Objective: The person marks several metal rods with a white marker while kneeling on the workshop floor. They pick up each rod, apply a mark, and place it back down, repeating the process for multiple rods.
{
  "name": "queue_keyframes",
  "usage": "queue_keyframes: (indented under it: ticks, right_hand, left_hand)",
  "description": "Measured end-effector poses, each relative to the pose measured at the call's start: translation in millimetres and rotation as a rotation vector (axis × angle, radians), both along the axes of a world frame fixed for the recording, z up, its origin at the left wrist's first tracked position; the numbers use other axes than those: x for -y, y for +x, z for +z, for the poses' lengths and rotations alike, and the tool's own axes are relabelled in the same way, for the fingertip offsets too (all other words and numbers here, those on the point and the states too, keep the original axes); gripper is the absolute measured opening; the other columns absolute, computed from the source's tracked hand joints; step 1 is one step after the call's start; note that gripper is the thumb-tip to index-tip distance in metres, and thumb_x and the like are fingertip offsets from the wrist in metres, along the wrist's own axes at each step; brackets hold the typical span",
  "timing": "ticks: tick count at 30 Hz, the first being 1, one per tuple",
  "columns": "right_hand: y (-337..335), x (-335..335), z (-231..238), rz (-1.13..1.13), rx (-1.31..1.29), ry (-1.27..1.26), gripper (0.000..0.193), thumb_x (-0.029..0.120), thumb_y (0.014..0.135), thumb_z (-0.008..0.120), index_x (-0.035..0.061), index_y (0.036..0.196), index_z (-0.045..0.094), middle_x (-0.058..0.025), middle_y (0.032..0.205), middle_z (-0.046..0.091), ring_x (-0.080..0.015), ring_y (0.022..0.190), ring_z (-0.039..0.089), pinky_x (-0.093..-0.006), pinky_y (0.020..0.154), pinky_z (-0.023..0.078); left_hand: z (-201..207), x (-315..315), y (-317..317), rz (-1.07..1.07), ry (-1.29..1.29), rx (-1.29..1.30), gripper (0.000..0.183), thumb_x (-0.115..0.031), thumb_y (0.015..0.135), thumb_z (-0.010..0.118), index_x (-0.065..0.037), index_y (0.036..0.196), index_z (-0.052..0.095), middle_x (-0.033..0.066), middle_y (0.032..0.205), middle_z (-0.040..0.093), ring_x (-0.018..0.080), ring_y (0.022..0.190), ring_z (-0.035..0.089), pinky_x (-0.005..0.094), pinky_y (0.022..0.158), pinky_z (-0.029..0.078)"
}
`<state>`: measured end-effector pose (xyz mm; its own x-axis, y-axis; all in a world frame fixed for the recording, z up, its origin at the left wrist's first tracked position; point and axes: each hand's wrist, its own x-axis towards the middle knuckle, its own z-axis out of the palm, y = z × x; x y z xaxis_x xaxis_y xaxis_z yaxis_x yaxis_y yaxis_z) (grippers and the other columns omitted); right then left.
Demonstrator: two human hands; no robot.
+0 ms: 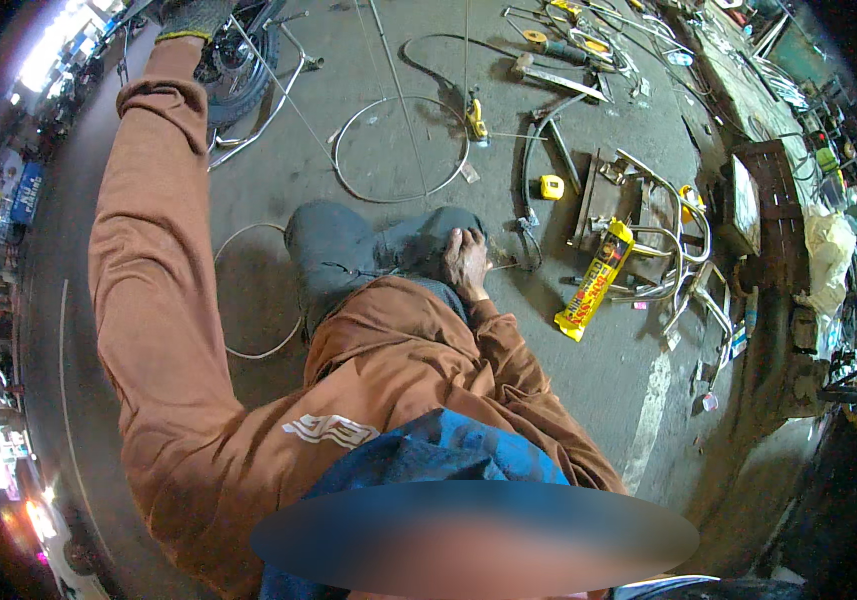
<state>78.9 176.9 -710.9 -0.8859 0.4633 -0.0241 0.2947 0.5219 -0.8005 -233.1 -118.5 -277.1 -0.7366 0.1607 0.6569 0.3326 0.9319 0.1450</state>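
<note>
My left arm reaches far forward to the upper left. At its end my left hand (196, 18), in a dark glove with a yellow cuff edge, is beside a motorcycle wheel (239, 85). The picture's edge cuts off its fingers, so any grip is hidden. Bare, my right hand (467, 262) rests on my right knee (457, 222), fingers stretched over the dark trousers. A thin rod (509, 267) lies close by its thumb. To its right is a long yellow packet (594, 280), leaning on bent metal tubing (664, 240).
A large thin hoop (339, 168) lies ahead of my knees, another hoop (219, 262) at my left. A tape measure (551, 187), a yellow-handled tool (477, 120), a power tool (554, 45) and cables cover the floor ahead and right. A bent tube frame (284, 95) stands near the wheel.
</note>
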Motion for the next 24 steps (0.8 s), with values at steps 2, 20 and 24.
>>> queue_keyframes:
  ticks: [2,20,24]
  right_hand:
    - [-2,-1,-4,0.01,-0.001,-0.032,0.047,0.044,0.104,0.041,0.0085,0.121,0.067,-0.023,0.141,0.052,-0.0447,0.129,0.049,-0.0703,0.102,0.032]
    - [-11,10,-15,0.001,0.016,-0.018,0.045,0.043,0.104,0.042,0.0082,0.117,0.068,-0.0192,0.134,0.058,-0.0409,0.126,0.052,-0.0663,0.1,0.036]
    - [-9,16,-9,-0.021,-0.005,0.002,0.044,0.042,0.103,0.043,0.0091,0.114,0.07,-0.0183,0.132,0.06,-0.0399,0.125,0.053,-0.0635,0.101,0.036]
  left_hand:
    - [5,-2,-8,0.002,-0.011,0.012,0.027,-0.031,0.099,0.053,-0.012,0.115,0.062,0.0101,0.1,0.065,0.0294,0.08,0.057,0.0414,0.069,0.05]
    - [32,-23,-47,-0.016,-0.003,0.009,0.031,-0.034,0.099,0.052,-0.01,0.116,0.063,0.0134,0.104,0.066,0.0325,0.086,0.058,0.0433,0.074,0.05]
    - [29,-21,-45,-0.012,-0.022,-0.001,0.032,-0.034,0.099,0.052,-0.01,0.116,0.064,0.0141,0.104,0.066,0.0332,0.088,0.059,0.0438,0.075,0.051]
